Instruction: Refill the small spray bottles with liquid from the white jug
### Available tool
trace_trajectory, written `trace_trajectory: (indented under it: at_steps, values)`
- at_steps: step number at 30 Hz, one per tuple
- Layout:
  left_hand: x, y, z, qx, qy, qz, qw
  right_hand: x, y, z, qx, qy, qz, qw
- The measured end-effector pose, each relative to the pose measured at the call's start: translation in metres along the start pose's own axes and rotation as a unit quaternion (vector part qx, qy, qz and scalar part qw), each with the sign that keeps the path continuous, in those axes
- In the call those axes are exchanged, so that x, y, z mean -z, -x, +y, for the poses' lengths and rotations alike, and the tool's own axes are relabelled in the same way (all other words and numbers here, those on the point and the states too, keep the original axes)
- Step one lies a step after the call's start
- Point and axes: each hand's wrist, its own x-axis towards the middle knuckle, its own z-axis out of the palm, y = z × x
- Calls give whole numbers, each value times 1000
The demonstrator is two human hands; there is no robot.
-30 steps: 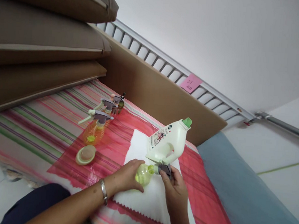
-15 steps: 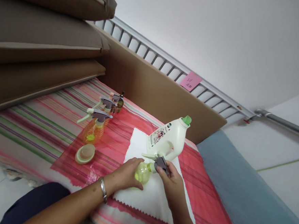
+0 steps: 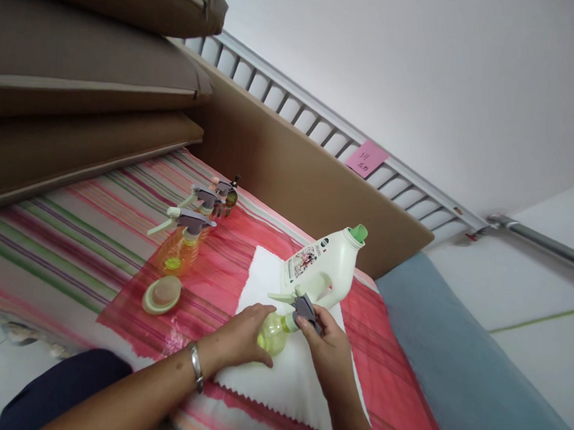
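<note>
My left hand (image 3: 241, 338) is wrapped round a small yellow-green spray bottle (image 3: 272, 332) lying tilted on a white cloth (image 3: 283, 365). My right hand (image 3: 324, 345) pinches the bottle's grey trigger head (image 3: 303, 307) at the neck. Just behind stands a white detergent jug (image 3: 320, 270) with a green cap, also on the cloth. A metal bracelet sits on my left wrist.
Three more spray bottles stand in a row at the left, the nearest an orange one (image 3: 181, 243). A round pale green lid (image 3: 163, 294) lies on the red mat (image 3: 213, 282). Brown cushions (image 3: 80, 76) are stacked at upper left; a cardboard sheet (image 3: 294, 176) stands behind.
The grey trigger head has turned on the bottle neck under my right fingers, its lever now pointing left. Both hands stayed on the bottle and shifted slightly left.
</note>
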Motion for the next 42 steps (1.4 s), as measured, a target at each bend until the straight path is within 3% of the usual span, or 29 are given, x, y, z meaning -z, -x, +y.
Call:
trace_trajectory:
  at_steps: [10,16,24,30,35,42]
  values:
    - [-1,1,-3,-17,-9,-3,1000,-3,2,4,-12,31,-17,999]
    - [4,1,7,0,-4,-11,1000,-2,0,2,-7,45,-22,999]
    - [-4,-5,28,-15,88,107,990,-4,-2,-3,-12,74,-13,997]
    - [-13,-9,34,8,142,160,977,-4,1,-6,-27,87,-14,996]
    - [-10,-7,34,-14,154,152,976,-5,3,-8,-32,97,-3,995]
    - [-8,-1,35,-48,82,140,986,-7,6,-9,-32,94,-2,995]
